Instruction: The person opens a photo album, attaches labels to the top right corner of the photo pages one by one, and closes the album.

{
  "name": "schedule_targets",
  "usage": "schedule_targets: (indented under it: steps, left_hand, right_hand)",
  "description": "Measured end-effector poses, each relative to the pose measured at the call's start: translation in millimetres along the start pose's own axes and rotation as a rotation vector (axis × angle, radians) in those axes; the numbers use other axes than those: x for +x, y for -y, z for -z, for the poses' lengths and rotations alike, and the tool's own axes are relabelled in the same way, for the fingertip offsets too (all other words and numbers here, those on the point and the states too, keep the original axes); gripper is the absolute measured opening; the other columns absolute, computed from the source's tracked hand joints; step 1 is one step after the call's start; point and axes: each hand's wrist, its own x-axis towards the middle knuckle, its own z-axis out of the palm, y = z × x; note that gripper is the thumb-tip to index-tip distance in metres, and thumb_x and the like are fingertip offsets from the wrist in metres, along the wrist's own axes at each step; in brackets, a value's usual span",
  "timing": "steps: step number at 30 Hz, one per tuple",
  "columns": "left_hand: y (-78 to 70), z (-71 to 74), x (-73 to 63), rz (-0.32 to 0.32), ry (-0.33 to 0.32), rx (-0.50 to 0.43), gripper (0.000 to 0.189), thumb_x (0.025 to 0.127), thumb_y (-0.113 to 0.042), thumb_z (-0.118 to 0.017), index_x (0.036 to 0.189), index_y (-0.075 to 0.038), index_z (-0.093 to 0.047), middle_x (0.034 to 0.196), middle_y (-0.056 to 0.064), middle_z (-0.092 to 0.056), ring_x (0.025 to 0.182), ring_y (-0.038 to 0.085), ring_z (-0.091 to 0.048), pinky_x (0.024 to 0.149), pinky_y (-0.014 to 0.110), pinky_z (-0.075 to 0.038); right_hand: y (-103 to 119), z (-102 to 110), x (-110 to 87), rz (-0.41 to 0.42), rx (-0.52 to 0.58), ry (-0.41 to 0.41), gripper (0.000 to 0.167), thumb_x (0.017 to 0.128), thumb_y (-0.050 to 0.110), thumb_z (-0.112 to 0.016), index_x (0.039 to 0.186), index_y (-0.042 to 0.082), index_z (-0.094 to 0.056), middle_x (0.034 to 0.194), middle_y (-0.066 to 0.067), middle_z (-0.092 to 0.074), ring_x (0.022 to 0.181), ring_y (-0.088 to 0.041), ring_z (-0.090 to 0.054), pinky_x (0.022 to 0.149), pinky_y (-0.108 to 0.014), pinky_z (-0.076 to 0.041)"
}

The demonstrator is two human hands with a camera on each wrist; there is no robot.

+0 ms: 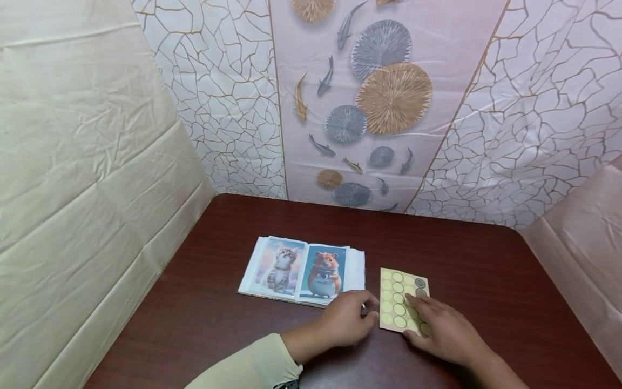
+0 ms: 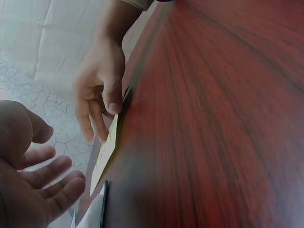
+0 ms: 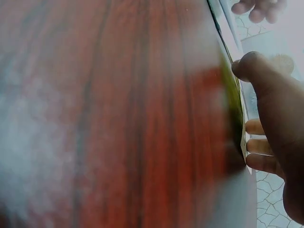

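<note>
A pale yellow sheet of round stickers (image 1: 392, 302) is on the table to the right of an open photo album (image 1: 299, 273). Grey discs show in its right-hand column. My right hand (image 1: 447, 330) holds the sheet's right part, thumb at the near edge and fingers over the upper face; they cover some circles. In the left wrist view, the sheet (image 2: 105, 154) appears nearly edge-on beneath that hand. My left hand (image 1: 347, 320) is between album and sheet, fingers loosely bent, holding nothing. The album's pages show a kitten and a hamster.
The dark red wooden table (image 1: 194, 324) has a glossy top. A patterned cloth (image 1: 233, 97) hangs behind its far edge, and plain cream cloth (image 1: 87, 162) hangs along the left side. A pale sleeve (image 1: 252, 364) covers the left forearm.
</note>
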Motion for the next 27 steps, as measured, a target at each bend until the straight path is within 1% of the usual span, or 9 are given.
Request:
schedule_targets:
  steps: [3,5,7,12,17,19,20,23,27]
  left_hand:
    - [-2.0,-3.8,2.9,0.092,-0.002,-0.117,0.013,0.093,-0.016,-0.069,0.104,-0.011,-0.072,0.081,-0.013,-0.062,0.074,-0.003,-0.054,0.069,0.016,-0.047]
    - [-3.8,-5.9,4.6,0.159,-0.01,-0.185,0.014,0.093,-0.017,-0.068,0.104,-0.01,-0.072,0.081,-0.012,-0.062,0.075,-0.002,-0.055,0.07,0.019,-0.048]
    - [-6.0,-7.3,6.0,0.215,-0.019,-0.228,0.016,0.093,-0.019,-0.069,0.106,-0.009,-0.071,0.085,-0.01,-0.064,0.078,0.001,-0.058,0.073,0.022,-0.05]
    - [-10.6,-12.3,10.5,0.33,-0.045,-0.31,0.023,0.094,-0.021,-0.07,0.111,-0.005,-0.067,0.094,-0.003,-0.069,0.088,0.01,-0.065,0.079,0.028,-0.052]
    - [-13.1,-21.4,17.0,0.446,-0.052,-0.526,0.03,0.094,-0.016,-0.069,0.117,0.002,-0.062,0.089,0.0,-0.07,0.076,0.015,-0.069,0.069,0.029,-0.053]
    - [-13.7,-25.3,20.1,0.487,-0.054,-0.616,0.032,0.094,-0.013,-0.068,0.119,0.006,-0.059,0.088,0.003,-0.068,0.072,0.019,-0.071,0.067,0.03,-0.056]
    - [-14.1,-27.2,21.7,0.505,-0.055,-0.653,0.033,0.095,-0.012,-0.068,0.12,0.007,-0.058,0.09,0.005,-0.067,0.073,0.022,-0.071,0.066,0.031,-0.058]
    - [-15.8,-32.7,26.5,0.56,-0.065,-0.736,0.038,0.095,-0.01,-0.067,0.125,0.011,-0.056,0.091,0.011,-0.064,0.074,0.025,-0.073,0.067,0.034,-0.061]
    - [-19.2,-39.9,32.7,0.614,-0.082,-0.815,0.047,0.094,-0.008,-0.067,0.131,0.016,-0.051,0.099,0.016,-0.063,0.072,0.025,-0.073,0.065,0.034,-0.062]
  right_hand:
    - [-1,0,-0.8,0.007,-0.002,-0.017,0.069,0.076,0.041,-0.087,0.133,0.006,-0.067,0.123,-0.02,-0.069,0.111,-0.036,-0.067,0.083,-0.052,-0.057]
    - [-1,0,-1.1,0.009,0.0,-0.023,0.067,0.077,0.039,-0.086,0.132,0.006,-0.067,0.122,-0.019,-0.069,0.11,-0.034,-0.068,0.082,-0.051,-0.058]
    - [-1,0,-1.4,0.006,0.004,-0.023,0.065,0.079,0.037,-0.085,0.133,0.006,-0.067,0.123,-0.019,-0.069,0.11,-0.034,-0.068,0.082,-0.051,-0.058]
    - [-2,1,-2.4,-0.003,0.013,-0.021,0.062,0.081,0.034,-0.083,0.134,0.007,-0.066,0.124,-0.018,-0.069,0.11,-0.034,-0.068,0.082,-0.052,-0.058]
    - [-2,2,-3.8,0.003,0.017,-0.045,0.062,0.08,0.032,-0.084,0.134,0.008,-0.066,0.123,-0.017,-0.069,0.108,-0.034,-0.069,0.08,-0.051,-0.058]
    - [-2,2,-3.7,0.007,0.021,-0.054,0.062,0.079,0.032,-0.085,0.134,0.008,-0.066,0.122,-0.017,-0.07,0.106,-0.033,-0.07,0.079,-0.051,-0.058]
    - [-2,2,-3.6,0.009,0.022,-0.056,0.063,0.078,0.032,-0.085,0.134,0.009,-0.066,0.122,-0.016,-0.07,0.106,-0.033,-0.07,0.079,-0.051,-0.058]
    - [-2,3,-3.4,0.006,0.027,-0.058,0.063,0.078,0.032,-0.085,0.134,0.01,-0.066,0.12,-0.015,-0.071,0.104,-0.032,-0.07,0.078,-0.051,-0.058]
    - [-2,3,-3.5,0.001,0.032,-0.062,0.061,0.078,0.031,-0.086,0.133,0.011,-0.067,0.119,-0.013,-0.071,0.103,-0.031,-0.071,0.077,-0.05,-0.059]
